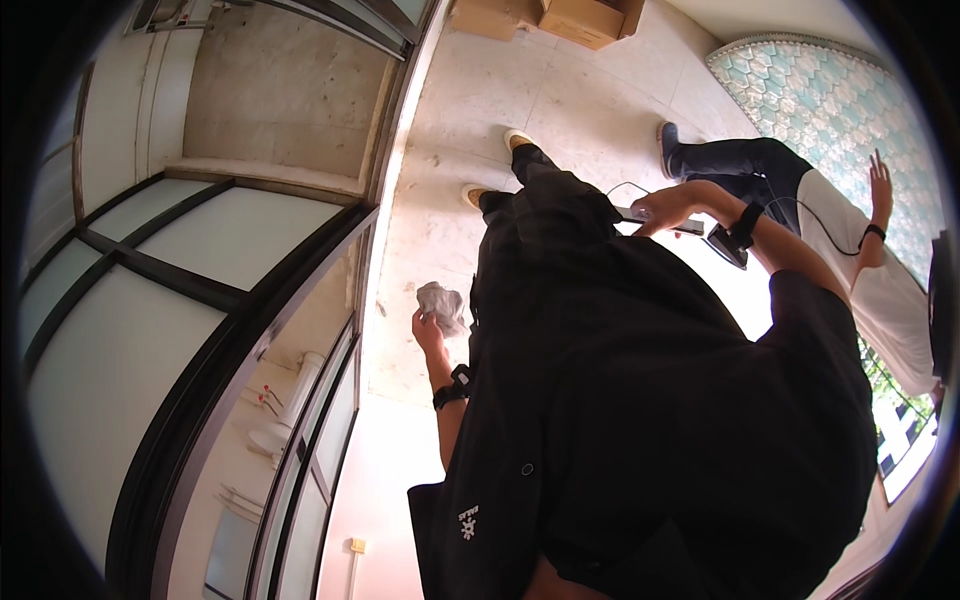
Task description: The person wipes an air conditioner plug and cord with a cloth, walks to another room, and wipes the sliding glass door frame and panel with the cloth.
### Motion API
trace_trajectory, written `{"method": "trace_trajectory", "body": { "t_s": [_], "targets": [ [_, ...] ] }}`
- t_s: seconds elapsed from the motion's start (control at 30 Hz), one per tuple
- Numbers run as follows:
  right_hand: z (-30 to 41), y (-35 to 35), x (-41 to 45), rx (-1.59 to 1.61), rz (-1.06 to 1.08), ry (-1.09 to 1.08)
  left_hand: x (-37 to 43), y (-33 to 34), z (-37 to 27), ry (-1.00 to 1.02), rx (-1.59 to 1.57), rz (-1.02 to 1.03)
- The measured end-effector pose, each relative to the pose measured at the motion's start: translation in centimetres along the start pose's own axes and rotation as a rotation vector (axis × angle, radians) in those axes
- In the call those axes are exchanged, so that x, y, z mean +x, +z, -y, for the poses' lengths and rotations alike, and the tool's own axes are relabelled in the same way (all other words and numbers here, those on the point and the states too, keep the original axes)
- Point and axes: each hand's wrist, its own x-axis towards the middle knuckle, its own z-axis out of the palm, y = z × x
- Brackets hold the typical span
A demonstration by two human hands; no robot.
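Observation:
My left hand [428,332], at the left of my body, holds a crumpled light-grey cloth [442,306] above the floor; a black wrist strap with a small device is on that arm. My right hand [660,210] grips a thin, flat grey object [690,226], perhaps a phone or a similar device, beside my hip. A thin cable runs near it. On my right wrist sits a black strap [747,223] with a dark box-shaped device [727,247] against it. My black clothing fills the middle and hides part of the floor.
Black-framed sliding glass doors [180,277] stand along the left, with a washroom behind them. Another person [862,277] in a pale top and dark trousers is at the right, one hand raised. Cardboard boxes [585,22] lie at the top, near a patterned mattress-like panel [817,90].

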Motion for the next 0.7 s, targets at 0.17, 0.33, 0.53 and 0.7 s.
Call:
{"method": "trace_trajectory", "body": {
  "t_s": [0.17,0.33,0.53,0.7],
  "targets": [
    [0.8,-0.8,1.6,0.139,-0.054,-0.086,-0.6,0.6,-1.7,-0.010,0.013,0.013],
    [-0.9,-1.2,4.1,0.012,-0.047,-0.105,-1.4,0.8,-2.5,-0.035,0.052,0.029],
    [0.6,-3.0,-0.8,0.243,-0.072,-0.143,-1.5,0.7,-3.7,-0.046,0.031,0.012],
    [-4.6,-2.7,1.3,0.131,-0.255,-0.275,-2.7,1.3,-5.6,-0.021,0.033,0.000]
  ]
}}
